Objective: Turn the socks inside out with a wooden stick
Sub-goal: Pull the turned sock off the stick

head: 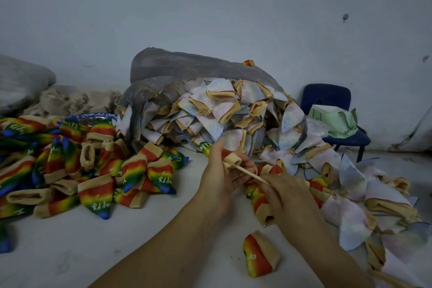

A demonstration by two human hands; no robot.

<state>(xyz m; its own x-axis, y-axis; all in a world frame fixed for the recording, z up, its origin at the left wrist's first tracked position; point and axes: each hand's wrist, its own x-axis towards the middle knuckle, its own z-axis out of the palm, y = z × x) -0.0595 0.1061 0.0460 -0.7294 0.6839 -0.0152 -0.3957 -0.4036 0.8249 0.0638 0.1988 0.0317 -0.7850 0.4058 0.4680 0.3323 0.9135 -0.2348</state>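
Grey sack [23, 82]: at your far left against the wall [210, 7], a soft, rounded, matte bulk.
Rainbow socks [93, 170]: left of your hands, a loose heap on the pale floor [70, 241]. The knit is striped red through yellow and green to blue, with ribbed beige cuffs and white lettering. Many lie as flat wedges tapering to a blue tip.
Plastic bag [187, 65]: straight ahead of you, thin, grey, translucent and crinkled, slumped on its side with its mouth towards you.
Pale socks [210, 112]: they fill the bag and spill out to your right. They are washed-out pastel and folded into triangles edged with beige cuffs.
Left hand [219, 170]: your fingers curl round one sock, thumb pointing up.
Held sock [230, 159]: bunched in that hand before the bag's mouth, its beige cuff open towards your right hand.
Wooden stick [250, 174]: thin, straight, pale and smooth. One end enters the held sock's cuff and the other lies under your right fingers.
Right hand [287, 196]: close beside the left, knuckles up, fingertips pinching the stick. You cannot tell whether it also holds the striped sock beneath it.
Single sock [259, 255]: on the floor between your forearms, a stubby orange-red wedge with a beige cuff.
Blue chair [327, 96]: far right by the wall, with a hard moulded back and a pale green bundle [336, 121] on its seat.
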